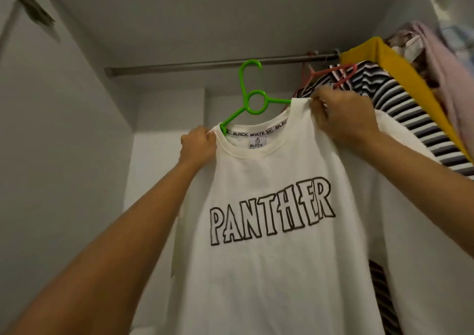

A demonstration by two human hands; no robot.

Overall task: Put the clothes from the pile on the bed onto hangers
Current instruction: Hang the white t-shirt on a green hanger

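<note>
Cotton tee by the look of it, so we're reckoning light, floppy and no stiffness of its own. Starting at the left: our left hand pinches the shirt's shoulder just beside the collar, right where one arm of the green hanger disappears into the neck hole. The hanger's hook looks to be over the closet rail already, and it's thin plastic, so we'd guess it tips if one side gets tugged harder. The white T-shirt with PANTHER across the chest hangs down the middle between our arms. Over on the other side our right hand grips the opposite shoulder, cloth bunched in its fingers. The two hands are well apart, one per shoulder. That's where we'd hold a thing like this: the shoulder seams, not the ribbed collar, which probably stretches out. The fabric doesn't look slippery, but a wide neck can slide off a skinny hanger arm. Further right, a striped top on a pink hanger and a yellow garment crowd the rail
</note>
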